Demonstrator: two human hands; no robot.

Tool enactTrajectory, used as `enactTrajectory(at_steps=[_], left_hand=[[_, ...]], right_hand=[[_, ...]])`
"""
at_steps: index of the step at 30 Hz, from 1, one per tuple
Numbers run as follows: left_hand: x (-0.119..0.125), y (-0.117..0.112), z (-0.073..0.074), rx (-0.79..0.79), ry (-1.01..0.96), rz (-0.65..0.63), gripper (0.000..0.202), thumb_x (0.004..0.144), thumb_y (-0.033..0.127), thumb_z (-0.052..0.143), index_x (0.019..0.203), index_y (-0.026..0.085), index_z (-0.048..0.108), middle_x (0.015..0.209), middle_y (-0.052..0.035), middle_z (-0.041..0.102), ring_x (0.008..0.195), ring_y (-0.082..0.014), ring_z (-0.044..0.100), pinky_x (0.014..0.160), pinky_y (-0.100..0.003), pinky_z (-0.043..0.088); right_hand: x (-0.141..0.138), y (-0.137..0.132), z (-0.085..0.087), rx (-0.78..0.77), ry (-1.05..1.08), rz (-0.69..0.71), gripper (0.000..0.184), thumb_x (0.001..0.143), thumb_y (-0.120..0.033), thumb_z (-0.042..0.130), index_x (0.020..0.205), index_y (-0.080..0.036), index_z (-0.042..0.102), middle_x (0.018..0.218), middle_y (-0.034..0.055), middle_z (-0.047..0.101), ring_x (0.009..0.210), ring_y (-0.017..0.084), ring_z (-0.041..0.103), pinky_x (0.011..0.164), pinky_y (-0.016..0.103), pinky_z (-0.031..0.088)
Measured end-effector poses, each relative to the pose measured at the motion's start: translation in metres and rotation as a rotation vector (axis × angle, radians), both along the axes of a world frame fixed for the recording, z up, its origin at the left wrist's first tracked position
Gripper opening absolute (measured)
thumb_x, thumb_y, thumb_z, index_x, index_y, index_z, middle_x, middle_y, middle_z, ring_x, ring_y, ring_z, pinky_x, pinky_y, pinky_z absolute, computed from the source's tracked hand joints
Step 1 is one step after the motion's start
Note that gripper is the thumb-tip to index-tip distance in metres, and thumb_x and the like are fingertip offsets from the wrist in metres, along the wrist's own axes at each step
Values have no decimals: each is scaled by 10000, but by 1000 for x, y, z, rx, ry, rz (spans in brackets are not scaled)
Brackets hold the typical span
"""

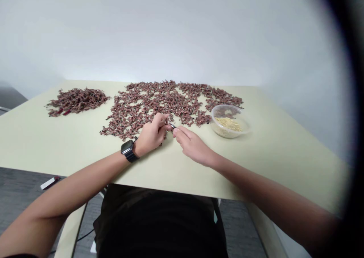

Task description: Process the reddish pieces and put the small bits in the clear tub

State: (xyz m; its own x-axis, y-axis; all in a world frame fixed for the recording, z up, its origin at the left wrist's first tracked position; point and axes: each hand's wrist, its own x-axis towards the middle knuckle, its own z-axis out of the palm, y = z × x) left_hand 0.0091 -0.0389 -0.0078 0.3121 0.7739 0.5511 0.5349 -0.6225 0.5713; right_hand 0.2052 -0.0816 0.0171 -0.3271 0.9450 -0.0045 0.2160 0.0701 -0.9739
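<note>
Left hand (152, 134), a black watch (127, 151) on its wrist, and right hand (193, 146) both close narrowly on one small dark piece (172, 126), held between their fingertips just off the lower edge of a broad spread of reddish-brown dried pieces (159, 102) on a pale green table (256, 163). Left of that spread lies a denser pile (76, 100); at its right edge, a clear plastic tub (229, 121) holds yellow grains (228, 124)
</note>
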Motion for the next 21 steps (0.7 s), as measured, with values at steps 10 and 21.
enactTrajectory(at_steps=[10,21], left_hand=[[-26,22,-2,304,454,-50,487,898,82,482,1356,201,598,1009,-94,768,779,-170,707,688,-265,489],[0,4,21,-712,-632,-376,426,944,427,663,1278,200,530,753,5,676,335,-22,354,358,-168,229]], right_hand=[[18,11,25,-702,427,290,349,967,-534,457,872,-201,504,692,-63,236,547,110,92,455,224,89],[18,17,-4,529,-392,-115,250,1024,-429,466,1105,-215,567,907,51,654,788,223,583,696,332,381]])
